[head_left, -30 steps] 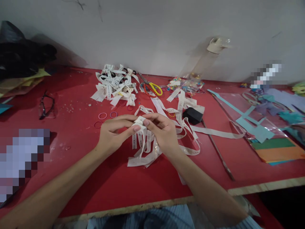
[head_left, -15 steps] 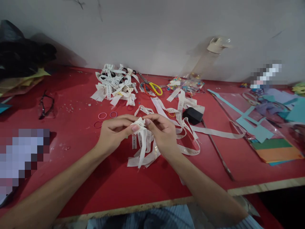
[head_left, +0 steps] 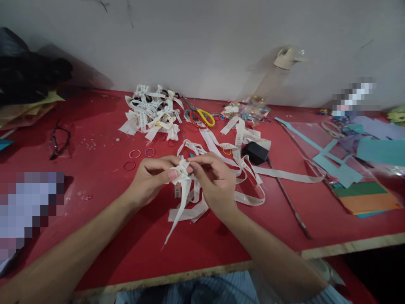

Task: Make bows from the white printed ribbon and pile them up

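Note:
Between my hands, above the red table (head_left: 133, 249), is a white ribbon (head_left: 182, 192) gathered into a knotted bunch, with one end trailing down to a thin point. My left hand (head_left: 155, 177) pinches the bunch from the left between thumb and fingers. From the right, my right hand (head_left: 218, 177) pinches the knot with thumb and forefinger. A small teal bit shows by its fingertips. Loose printed ribbon (head_left: 249, 198) lies in loops under and to the right of my hands. Pink and purple elastic bands (head_left: 135, 154) lie left of them.
Behind my hands are a pile of tied ribbon bows (head_left: 152, 112) and scissors (head_left: 205, 117) with yellow and red handles. To the right lie a black block (head_left: 255, 153), a thin rod (head_left: 292, 207) and coloured paper (head_left: 370, 198). Eyeglasses (head_left: 59, 141) rest at left.
The ribbon's hanging end has swung left and now reaches lower, twisted narrow. The bunch is turned between my fingertips; both hands stay nearly in place.

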`<state>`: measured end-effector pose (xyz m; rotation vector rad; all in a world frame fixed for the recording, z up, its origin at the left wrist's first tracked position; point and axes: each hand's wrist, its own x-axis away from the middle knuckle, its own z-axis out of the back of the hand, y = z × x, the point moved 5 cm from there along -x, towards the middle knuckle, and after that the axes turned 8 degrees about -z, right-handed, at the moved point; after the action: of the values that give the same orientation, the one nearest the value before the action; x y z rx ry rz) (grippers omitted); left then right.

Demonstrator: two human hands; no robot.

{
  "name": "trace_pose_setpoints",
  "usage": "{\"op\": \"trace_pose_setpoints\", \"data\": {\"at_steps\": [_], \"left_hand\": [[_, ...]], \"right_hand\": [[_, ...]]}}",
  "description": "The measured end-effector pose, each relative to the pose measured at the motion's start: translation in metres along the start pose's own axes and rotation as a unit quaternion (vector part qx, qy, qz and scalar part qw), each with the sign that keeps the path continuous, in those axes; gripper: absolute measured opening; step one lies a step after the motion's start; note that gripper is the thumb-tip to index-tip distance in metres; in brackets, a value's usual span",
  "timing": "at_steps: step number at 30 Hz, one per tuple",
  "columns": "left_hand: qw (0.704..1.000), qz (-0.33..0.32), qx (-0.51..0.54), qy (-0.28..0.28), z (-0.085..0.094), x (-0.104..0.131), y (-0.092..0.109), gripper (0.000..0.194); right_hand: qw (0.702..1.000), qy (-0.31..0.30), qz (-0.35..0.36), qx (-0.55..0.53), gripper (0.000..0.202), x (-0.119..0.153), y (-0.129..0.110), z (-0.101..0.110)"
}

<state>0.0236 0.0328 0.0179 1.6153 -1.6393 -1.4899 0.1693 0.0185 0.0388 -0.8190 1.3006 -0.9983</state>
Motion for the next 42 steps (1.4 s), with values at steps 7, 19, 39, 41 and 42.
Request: {"op": "trace_pose_setpoints", "data": {"at_steps": [7, 19, 39, 41, 42], "left_hand": [[0.995, 0.031, 0.083, 0.048, -0.002, 0.002, -0.001, 0.015], [0.983, 0.055, 0.176, 0.021, -0.015, 0.004, 0.003, 0.027], [0.990, 0.006, 0.127, -0.053, -0.019, 0.007, 0.009, 0.012], [0.990, 0.003, 0.130, -0.047, -0.018, 0.007, 0.009, 0.012], [0.990, 0.004, 0.131, -0.043, -0.018, 0.007, 0.008, 0.012]], "right_hand": [[0.997, 0.005, -0.031, -0.076, 0.008, 0.000, 0.002, -0.001], [0.991, 0.010, -0.020, -0.135, 0.015, 0.006, -0.016, -0.001], [0.986, 0.007, 0.101, -0.131, 0.021, 0.013, -0.025, 0.002], [0.987, 0.005, 0.102, -0.126, 0.019, 0.013, -0.025, 0.002], [0.987, 0.004, 0.103, -0.123, 0.019, 0.013, -0.026, 0.003]]}}
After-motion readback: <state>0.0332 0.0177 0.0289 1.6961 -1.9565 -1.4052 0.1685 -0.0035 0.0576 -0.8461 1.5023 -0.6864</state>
